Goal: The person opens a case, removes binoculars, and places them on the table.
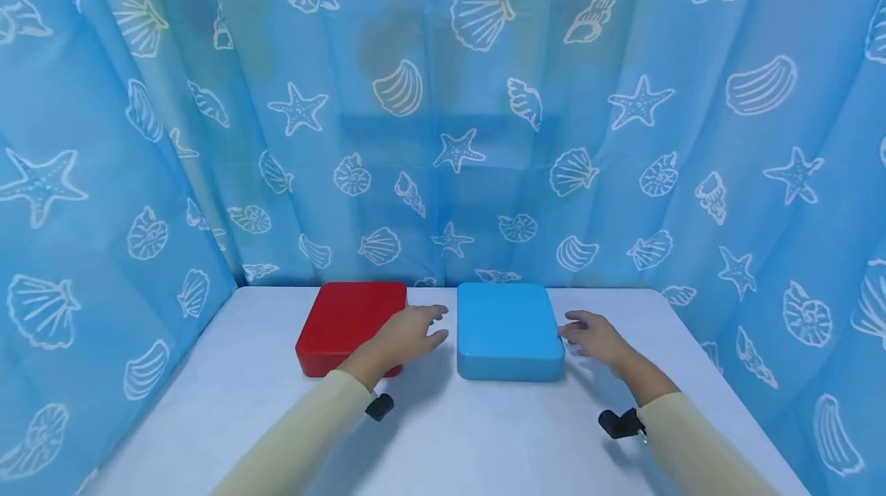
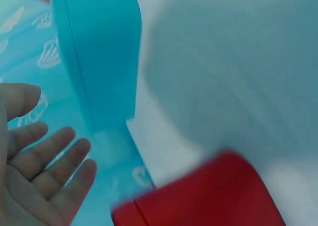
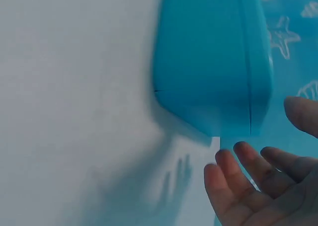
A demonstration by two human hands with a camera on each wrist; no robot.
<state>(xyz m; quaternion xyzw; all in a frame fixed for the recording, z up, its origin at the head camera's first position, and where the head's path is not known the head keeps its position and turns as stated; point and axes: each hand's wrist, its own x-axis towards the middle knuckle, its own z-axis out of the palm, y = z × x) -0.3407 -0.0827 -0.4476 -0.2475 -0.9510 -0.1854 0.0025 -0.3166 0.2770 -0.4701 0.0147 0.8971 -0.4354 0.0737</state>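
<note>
Head view shows a blue box [image 1: 508,323] sitting on a white table [image 1: 443,442], with one hand on either side of it. The left hand [image 1: 408,332] is released, its fingers loosely extended toward the box's left side, and a strip of table shows between fingertips and box. Behind and to the left of this hand lies a red box [image 1: 356,315], its right part hidden by the hand and wrist. The right hand [image 1: 597,337] is likewise ungripped, its fingers relaxed and aimed at the blue box's right side. From above, those fingertips seem to meet the box's edge; the right wrist view suggests a small gap, so contact is hard to judge. In the left wrist view, the blue box stands beyond the spread thumb and fingers, while the red box is blurred at the lower edge. A blue curtain [image 1: 443,119] printed with white shells and starfish rises behind both boxes.
</note>
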